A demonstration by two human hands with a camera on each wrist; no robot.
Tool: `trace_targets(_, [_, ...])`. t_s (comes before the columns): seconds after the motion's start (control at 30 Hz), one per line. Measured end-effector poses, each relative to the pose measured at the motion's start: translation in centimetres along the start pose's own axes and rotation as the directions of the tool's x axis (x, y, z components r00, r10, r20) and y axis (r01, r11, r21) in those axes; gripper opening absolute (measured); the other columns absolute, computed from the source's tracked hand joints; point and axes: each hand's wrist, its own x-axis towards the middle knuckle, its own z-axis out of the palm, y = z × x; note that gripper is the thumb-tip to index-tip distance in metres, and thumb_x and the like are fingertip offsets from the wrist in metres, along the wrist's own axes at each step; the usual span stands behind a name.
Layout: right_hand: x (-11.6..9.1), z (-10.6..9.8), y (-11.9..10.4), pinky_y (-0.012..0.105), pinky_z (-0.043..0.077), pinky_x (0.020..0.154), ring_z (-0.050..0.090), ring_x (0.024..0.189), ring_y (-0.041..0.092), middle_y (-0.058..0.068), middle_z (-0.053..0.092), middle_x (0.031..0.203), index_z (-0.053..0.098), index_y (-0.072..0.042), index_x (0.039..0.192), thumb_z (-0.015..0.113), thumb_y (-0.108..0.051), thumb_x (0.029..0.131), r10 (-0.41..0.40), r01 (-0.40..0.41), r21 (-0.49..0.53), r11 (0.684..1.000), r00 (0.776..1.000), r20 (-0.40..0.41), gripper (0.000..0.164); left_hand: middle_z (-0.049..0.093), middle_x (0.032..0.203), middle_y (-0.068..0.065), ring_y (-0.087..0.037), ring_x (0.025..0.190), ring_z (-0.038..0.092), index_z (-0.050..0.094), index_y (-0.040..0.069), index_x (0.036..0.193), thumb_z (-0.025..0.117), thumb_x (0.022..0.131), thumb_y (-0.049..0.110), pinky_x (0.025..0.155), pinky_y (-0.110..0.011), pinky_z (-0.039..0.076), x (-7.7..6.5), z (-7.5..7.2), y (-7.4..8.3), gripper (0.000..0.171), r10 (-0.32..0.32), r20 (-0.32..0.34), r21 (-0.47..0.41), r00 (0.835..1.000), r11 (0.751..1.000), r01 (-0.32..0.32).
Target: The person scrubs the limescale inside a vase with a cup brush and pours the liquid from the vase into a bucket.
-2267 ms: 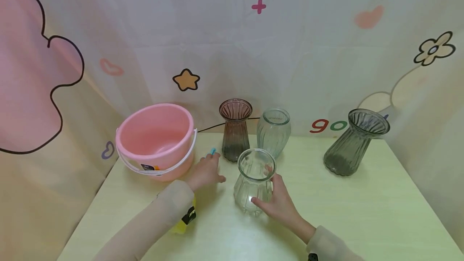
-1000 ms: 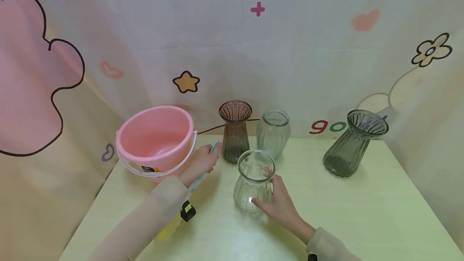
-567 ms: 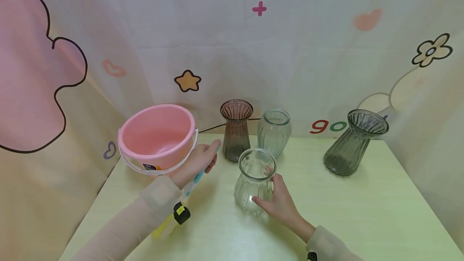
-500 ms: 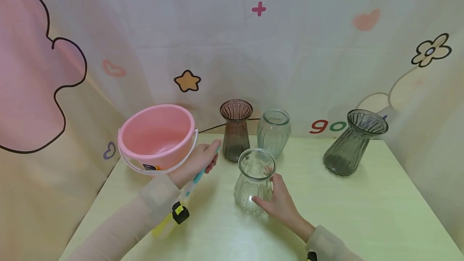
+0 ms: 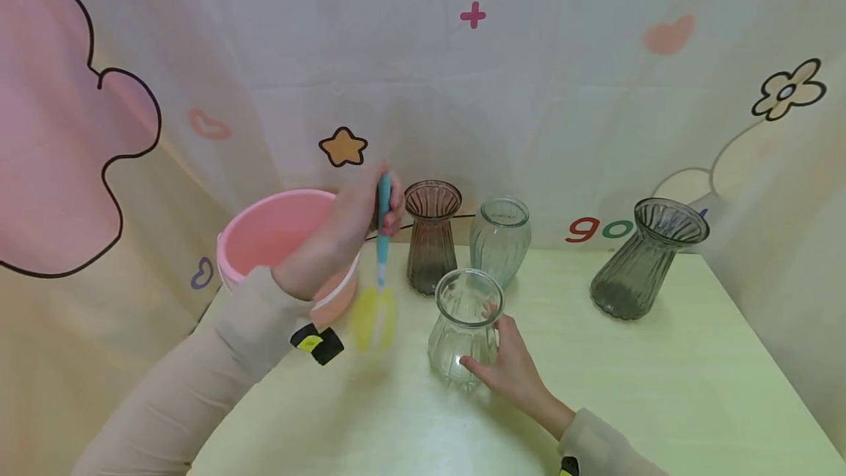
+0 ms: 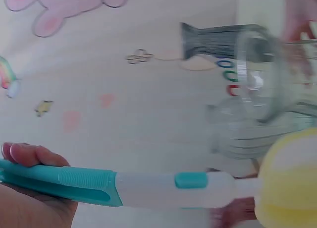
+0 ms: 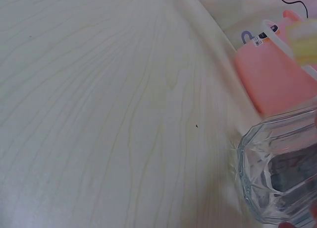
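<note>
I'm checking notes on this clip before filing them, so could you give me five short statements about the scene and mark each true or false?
1. The left hand holds a yellow-headed brush. True.
2. The right hand holds the clear vase in front of the other vases. True.
3. The yellow-headed brush is inside the clear vase. False: it is outside, to the left of that vase.
4. The brown vase stands between the pink bucket and the pale greenish vase. True.
5. The gray vase is the one nearest the pink bucket. False: the gray vase is the farthest right of all the vases.
</note>
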Motion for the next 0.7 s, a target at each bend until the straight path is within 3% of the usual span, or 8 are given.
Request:
trace_targets(0.17, [0.0, 0.1, 0.1, 0.047, 0.042, 0.092, 0.049, 0.111, 0.033, 0.018, 0.048, 0.122, 0.035, 0.0, 0.132, 0.082, -0.02, 0.064, -0.001, 0.001, 0.003, 1.0, 1.0, 0.007, 0.085, 0.035, 0.049, 0.0, -0.017, 0.045, 0.031, 0.037, 0.01, 0.058, 0.019, 0.094, 0.027, 0.05, -0.031, 0.031, -0.2, 0.7, 4.7, 0.044, 0.2, 0.023, -0.122, 0.98, 0.973, -0.195])
trace_targets(0.33, [0.1, 0.1, 0.3, 0.046, 0.042, 0.092, 0.049, 0.11, 0.032, 0.018, 0.048, 0.122, 0.034, -0.001, 0.133, 0.083, -0.021, 0.064, 0.009, -0.009, -0.01, 1.0, 1.0, 0.012, 0.086, 0.034, 0.05, -0.001, -0.018, 0.047, 0.031, 0.037, 0.01, 0.059, 0.019, 0.091, 0.026, 0.051, -0.031, 0.031, -0.2, 2.1, 6.9, 0.041, 0.31, 0.039, -0.209, 0.95, 0.932, -0.295])
trace_targets(0.5, [0.1, 0.0, 0.3, 0.047, 0.042, 0.093, 0.049, 0.111, 0.032, 0.017, 0.047, 0.123, 0.036, -0.001, 0.131, 0.083, -0.02, 0.065, 0.033, -0.033, -0.001, 0.999, 0.999, 0.019, 0.083, 0.035, 0.05, -0.001, -0.018, 0.047, 0.033, 0.038, 0.011, 0.059, 0.018, 0.091, 0.026, 0.051, -0.031, 0.034, 0.5, 3.5, 5.8, 0.041, 0.369, 0.059, -0.263, 0.928, 0.902, -0.342])
trace_targets(0.7, [0.0, 0.2, 0.2, 0.047, 0.041, 0.094, 0.049, 0.112, 0.031, 0.016, 0.047, 0.123, 0.037, -0.003, 0.13, 0.083, -0.02, 0.064, 0.058, -0.059, 0.022, 0.998, 0.998, 0.028, 0.082, 0.037, 0.051, 0.0, -0.017, 0.047, 0.034, 0.038, 0.01, 0.06, 0.016, 0.094, 0.026, 0.051, -0.029, 0.034, 1.4, 4.3, 2.0, 0.044, 0.318, 0.128, -0.258, 0.94, 0.925, -0.278])
